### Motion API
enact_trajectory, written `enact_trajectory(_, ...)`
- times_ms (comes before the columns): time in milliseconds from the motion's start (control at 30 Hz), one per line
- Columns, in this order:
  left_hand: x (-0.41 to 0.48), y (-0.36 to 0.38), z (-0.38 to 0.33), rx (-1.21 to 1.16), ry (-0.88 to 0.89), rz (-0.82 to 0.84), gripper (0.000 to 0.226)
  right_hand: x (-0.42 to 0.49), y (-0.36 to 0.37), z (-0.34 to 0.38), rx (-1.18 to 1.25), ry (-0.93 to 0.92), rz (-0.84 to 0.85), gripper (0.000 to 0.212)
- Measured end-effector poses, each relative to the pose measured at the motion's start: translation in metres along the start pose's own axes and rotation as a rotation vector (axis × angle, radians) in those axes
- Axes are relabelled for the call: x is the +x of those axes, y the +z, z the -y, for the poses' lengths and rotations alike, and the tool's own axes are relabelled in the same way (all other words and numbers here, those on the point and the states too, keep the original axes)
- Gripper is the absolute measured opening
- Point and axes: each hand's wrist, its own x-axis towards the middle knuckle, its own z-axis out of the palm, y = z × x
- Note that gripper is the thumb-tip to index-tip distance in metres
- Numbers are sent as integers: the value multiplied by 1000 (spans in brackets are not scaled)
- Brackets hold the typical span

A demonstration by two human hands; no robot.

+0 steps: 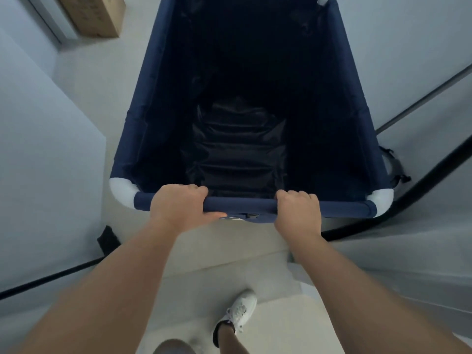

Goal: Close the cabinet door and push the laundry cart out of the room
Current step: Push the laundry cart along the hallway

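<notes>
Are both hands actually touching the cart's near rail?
Touching. The head view shows the left hand and right hand with fingers curled over the rail of the cart.

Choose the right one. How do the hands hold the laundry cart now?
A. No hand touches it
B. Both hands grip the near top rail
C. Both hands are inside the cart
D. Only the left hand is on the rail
B: the left hand and the right hand each close a grip on the near top rail of the laundry cart.

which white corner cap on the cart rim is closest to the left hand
The near-left white corner cap, just beside the left hand on the laundry cart's rail. The near-right cap sits beyond the right hand; the far one lies across the cart.
</notes>
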Motion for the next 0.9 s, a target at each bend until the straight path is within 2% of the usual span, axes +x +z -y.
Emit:
enact_trajectory(333,109,1,49,-13,87,-66,62,98,-18,5,30,72,-3,21)
enact_trajectory(700,245,8,105,-29,177,-32,64,220,-41,5,50,198,36,18)
enact_trajectory(900,316,11,125,-37,203,-21,72,280,-48,1,53,237,35,18)
